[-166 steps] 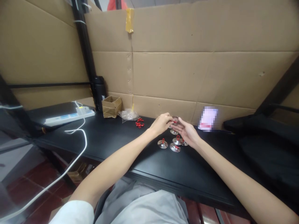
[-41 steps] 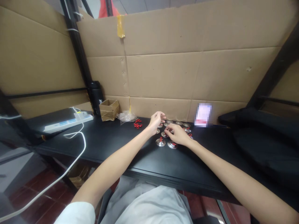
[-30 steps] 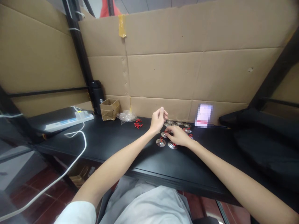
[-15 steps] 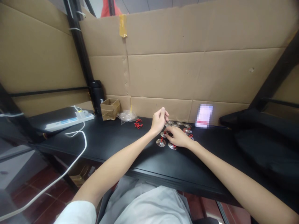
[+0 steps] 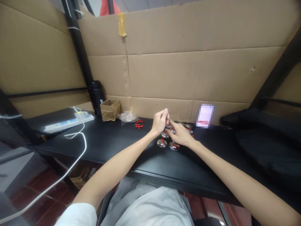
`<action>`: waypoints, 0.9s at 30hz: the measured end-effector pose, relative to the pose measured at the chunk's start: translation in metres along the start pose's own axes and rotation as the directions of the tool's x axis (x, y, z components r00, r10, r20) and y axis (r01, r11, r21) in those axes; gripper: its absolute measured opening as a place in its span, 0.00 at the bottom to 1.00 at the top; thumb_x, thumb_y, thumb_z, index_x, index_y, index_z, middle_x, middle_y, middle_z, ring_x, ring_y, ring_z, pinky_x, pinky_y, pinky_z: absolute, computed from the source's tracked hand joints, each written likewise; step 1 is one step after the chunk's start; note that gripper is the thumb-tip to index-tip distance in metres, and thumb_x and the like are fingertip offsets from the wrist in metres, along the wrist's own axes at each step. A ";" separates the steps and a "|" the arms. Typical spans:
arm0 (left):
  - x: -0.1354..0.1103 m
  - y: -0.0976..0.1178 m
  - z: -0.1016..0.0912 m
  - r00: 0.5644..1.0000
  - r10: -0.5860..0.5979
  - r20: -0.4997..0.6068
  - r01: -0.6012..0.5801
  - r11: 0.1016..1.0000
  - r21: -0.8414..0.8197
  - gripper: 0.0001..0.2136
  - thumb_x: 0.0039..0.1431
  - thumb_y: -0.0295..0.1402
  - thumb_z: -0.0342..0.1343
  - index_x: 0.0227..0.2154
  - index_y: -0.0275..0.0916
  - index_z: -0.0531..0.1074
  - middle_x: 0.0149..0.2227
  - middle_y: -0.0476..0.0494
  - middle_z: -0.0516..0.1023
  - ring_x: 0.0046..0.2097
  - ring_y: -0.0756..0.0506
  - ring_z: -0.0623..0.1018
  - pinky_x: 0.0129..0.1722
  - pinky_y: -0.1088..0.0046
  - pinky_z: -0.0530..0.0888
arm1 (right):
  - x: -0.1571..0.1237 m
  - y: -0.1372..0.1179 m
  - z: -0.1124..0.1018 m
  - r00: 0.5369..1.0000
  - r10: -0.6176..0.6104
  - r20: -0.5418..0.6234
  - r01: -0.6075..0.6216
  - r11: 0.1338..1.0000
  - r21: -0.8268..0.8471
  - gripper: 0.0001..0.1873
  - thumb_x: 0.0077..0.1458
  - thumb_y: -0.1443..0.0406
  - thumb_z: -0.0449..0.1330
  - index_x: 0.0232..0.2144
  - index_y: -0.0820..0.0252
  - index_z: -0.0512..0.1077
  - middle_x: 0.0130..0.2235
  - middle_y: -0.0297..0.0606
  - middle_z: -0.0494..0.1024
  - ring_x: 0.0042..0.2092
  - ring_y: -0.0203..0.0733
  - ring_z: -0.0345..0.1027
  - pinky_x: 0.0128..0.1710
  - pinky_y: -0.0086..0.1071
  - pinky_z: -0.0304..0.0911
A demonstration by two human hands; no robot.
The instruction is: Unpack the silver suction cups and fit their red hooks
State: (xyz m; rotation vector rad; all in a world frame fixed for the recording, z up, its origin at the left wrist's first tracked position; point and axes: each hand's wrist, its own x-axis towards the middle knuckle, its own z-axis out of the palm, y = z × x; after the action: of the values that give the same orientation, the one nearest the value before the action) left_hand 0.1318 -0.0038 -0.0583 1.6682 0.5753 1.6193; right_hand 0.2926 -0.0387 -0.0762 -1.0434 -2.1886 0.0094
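At the far left of the black worktop (image 5: 105,133), a white power strip (image 5: 69,123), its white cable (image 5: 86,144) looping across the surface and down past the edge. Behind it, against the cardboard wall (image 5: 162,78), a black bottle (image 5: 96,97), then a small open cardboard box (image 5: 109,110), a crumpled clear plastic bag (image 5: 126,117) and, just beside that, a small tangle of red cords (image 5: 139,125). Next, the left grip (image 5: 160,122) raised above the worktop, thumb and forefinger pressed together, anything pinched there too small to tell. Just below and to the right, a cluster of silver finger cymbals (image 5: 162,143) lying on the worktop, with red loops on top. Over their far side, the right grip (image 5: 180,135), fingers loosely open and stretched toward the back cymbals, contact impossible to tell. Further right, a pixelated card (image 5: 205,116) by the wall, then black fabric (image 5: 265,144) at the end.
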 end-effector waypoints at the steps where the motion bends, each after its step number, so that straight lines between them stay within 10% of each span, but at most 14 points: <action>1: -0.001 0.001 0.000 1.000 0.018 0.018 -0.019 1.000 0.022 0.30 0.72 0.62 0.48 0.25 0.40 0.66 0.18 0.53 0.67 0.21 0.52 0.67 0.24 0.75 0.65 | 0.001 -0.003 -0.003 0.993 0.010 -0.116 -0.005 0.999 0.038 0.17 0.70 0.63 0.60 0.60 0.54 0.73 0.49 0.44 0.86 0.44 0.52 0.82 0.48 0.43 0.73; 6: -0.006 0.005 0.003 0.991 0.078 0.109 -0.086 0.993 0.076 0.30 0.74 0.59 0.48 0.23 0.40 0.65 0.18 0.53 0.65 0.22 0.52 0.66 0.26 0.73 0.65 | 0.005 -0.014 -0.016 0.865 -0.027 -0.502 0.094 0.990 0.108 0.19 0.77 0.58 0.53 0.64 0.50 0.70 0.53 0.44 0.83 0.49 0.51 0.81 0.52 0.48 0.75; 27: -0.011 0.006 0.000 0.967 0.201 0.158 -0.236 0.940 0.248 0.26 0.78 0.52 0.46 0.29 0.40 0.72 0.22 0.50 0.71 0.28 0.48 0.72 0.32 0.70 0.67 | 0.003 -0.019 -0.009 0.846 -0.102 -0.523 0.192 0.974 0.120 0.17 0.73 0.60 0.60 0.61 0.50 0.74 0.52 0.43 0.84 0.42 0.49 0.82 0.49 0.48 0.78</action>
State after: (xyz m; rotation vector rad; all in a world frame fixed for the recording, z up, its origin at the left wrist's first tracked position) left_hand 0.1298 -0.0157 -0.0609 2.0831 0.5764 1.6268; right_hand 0.2842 -0.0519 -0.0622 -0.6786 -1.7337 -0.1386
